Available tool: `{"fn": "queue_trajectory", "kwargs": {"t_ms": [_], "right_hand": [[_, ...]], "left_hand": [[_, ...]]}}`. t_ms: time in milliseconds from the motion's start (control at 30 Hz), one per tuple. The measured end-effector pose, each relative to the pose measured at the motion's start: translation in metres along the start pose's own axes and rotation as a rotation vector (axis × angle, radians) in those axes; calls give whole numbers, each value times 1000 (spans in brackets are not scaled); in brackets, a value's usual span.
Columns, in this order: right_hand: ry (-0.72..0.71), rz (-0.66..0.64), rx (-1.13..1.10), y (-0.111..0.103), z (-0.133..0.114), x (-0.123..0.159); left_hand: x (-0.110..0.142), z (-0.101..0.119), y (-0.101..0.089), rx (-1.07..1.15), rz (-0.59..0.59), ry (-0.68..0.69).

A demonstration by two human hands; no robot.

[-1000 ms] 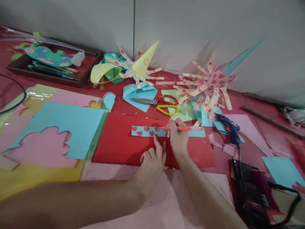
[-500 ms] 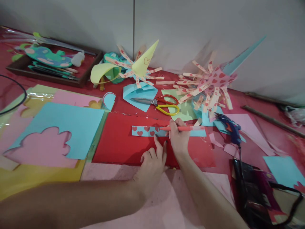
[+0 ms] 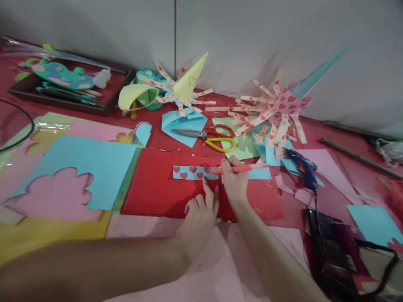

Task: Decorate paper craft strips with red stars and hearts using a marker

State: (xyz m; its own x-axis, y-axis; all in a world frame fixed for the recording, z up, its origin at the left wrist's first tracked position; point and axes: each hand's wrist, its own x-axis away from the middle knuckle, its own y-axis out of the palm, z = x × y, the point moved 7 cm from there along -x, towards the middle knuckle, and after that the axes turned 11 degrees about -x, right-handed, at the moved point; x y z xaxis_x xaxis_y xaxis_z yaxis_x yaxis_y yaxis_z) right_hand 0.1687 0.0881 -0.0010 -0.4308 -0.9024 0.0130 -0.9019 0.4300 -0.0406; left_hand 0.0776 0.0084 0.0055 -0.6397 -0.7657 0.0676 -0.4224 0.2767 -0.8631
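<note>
A narrow light-blue paper strip (image 3: 185, 172) with several red hearts lies on a red board (image 3: 151, 188). My right hand (image 3: 234, 180) is closed round a red marker (image 3: 244, 168), whose tip touches the strip at the rightmost visible heart. Beside it my left hand (image 3: 203, 209) rests with fingers apart, its index fingertip at the strip's lower edge. Part of the strip is hidden under my right hand. Just beyond the board lie scissors (image 3: 204, 134) with one red and one yellow handle, on folded blue paper (image 3: 185, 121).
Paper cones with fringed strips stand behind, one yellow (image 3: 191, 79), one blue (image 3: 321, 73). A glue gun (image 3: 304, 165) lies right, near a black and purple pouch (image 3: 336, 247). A brown tray (image 3: 107, 107) with pens sits back left; blue paper (image 3: 103, 159) covers sheets at left.
The marker has tilted a little, its rear end now slightly higher against the strip. The whole view has shifted slightly left. My left hand keeps its place on the strip.
</note>
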Motion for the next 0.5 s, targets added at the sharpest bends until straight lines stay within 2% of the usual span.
{"fn": "queue_trajectory", "kwargs": {"t_ms": [233, 500], "right_hand": [[-34, 0, -57, -1, -2, 0], [-67, -4, 25, -2, -4, 1]], "left_hand": [[0, 0, 0, -40, -8, 8], [-1, 1, 1, -9, -7, 1]]}}
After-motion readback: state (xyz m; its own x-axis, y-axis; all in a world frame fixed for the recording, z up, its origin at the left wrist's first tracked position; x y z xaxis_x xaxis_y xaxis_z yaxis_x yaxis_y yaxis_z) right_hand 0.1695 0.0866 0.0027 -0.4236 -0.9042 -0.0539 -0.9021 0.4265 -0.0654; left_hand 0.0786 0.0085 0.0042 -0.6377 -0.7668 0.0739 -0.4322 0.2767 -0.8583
